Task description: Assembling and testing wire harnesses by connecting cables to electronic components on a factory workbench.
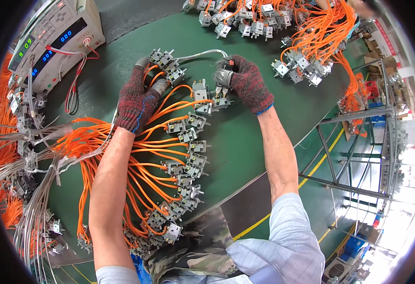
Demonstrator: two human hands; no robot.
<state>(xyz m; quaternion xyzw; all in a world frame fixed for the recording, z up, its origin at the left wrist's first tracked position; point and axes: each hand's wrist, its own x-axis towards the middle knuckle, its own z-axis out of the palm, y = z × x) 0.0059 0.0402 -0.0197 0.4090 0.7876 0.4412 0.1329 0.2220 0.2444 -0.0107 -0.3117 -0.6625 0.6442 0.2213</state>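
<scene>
Both hands wear dark red and grey knit gloves with grey tape on some fingertips. My left hand [141,94] closes round a cluster of grey metal connector blocks [167,65] that have orange cables. White wires [202,54] run from beside this cluster to my right hand [247,85]. My right hand is pinched on a small dark piece [229,64], partly hidden by the fingers. Silvery prongs below it reach close to another grey block [221,101]; whether they touch it I cannot tell. Below the hands, several more blocks [197,146] form a curved row, joined to an orange cable bundle [82,142].
An electrical tester [56,42] with lit displays and red and white leads stands at the far left. Cabled blocks are heaped at the far edge [245,21] and far right [304,64]. The green tabletop [245,137] ends at the right near a metal frame rack [354,189].
</scene>
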